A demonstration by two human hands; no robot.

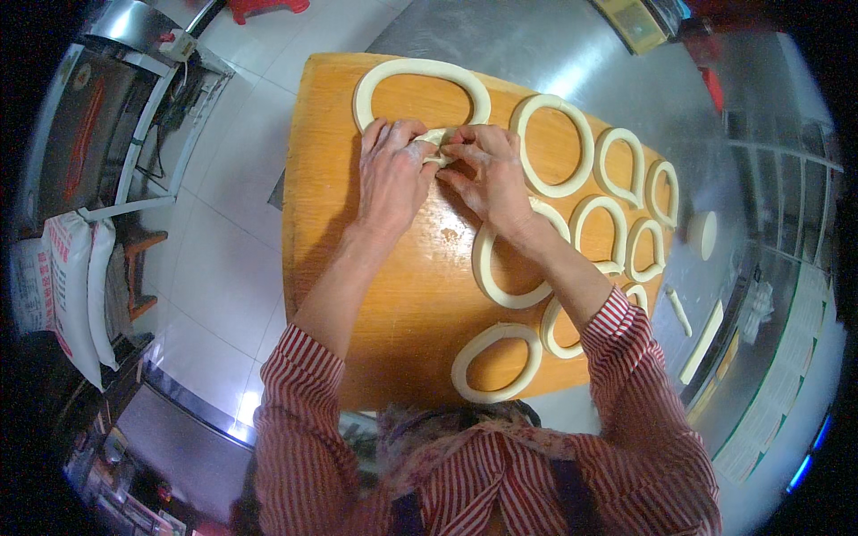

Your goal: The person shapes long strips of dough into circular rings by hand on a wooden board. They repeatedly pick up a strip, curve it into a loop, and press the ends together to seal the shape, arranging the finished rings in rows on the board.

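A large ring of pale dough (420, 67) lies at the far left of the wooden board (393, 304). At its near side my left hand (393, 174) and my right hand (493, 174) meet, fingers closed on the dough from both sides. Between the fingertips a short piece of the dough shows, dusted with flour; the exact join is partly hidden. Flour whitens the backs of my fingers. Just right of my right hand lies another dough ring (521, 152), and one more ring (483, 268) sits partly under my right forearm.
Several smaller dough rings (621, 134) cover the board's right side, with one ring (465, 366) near its front edge. On the metal table (500, 40) beyond are a round white piece (702, 235) and a pale strip (702, 342). White sacks (76, 295) stand on the left.
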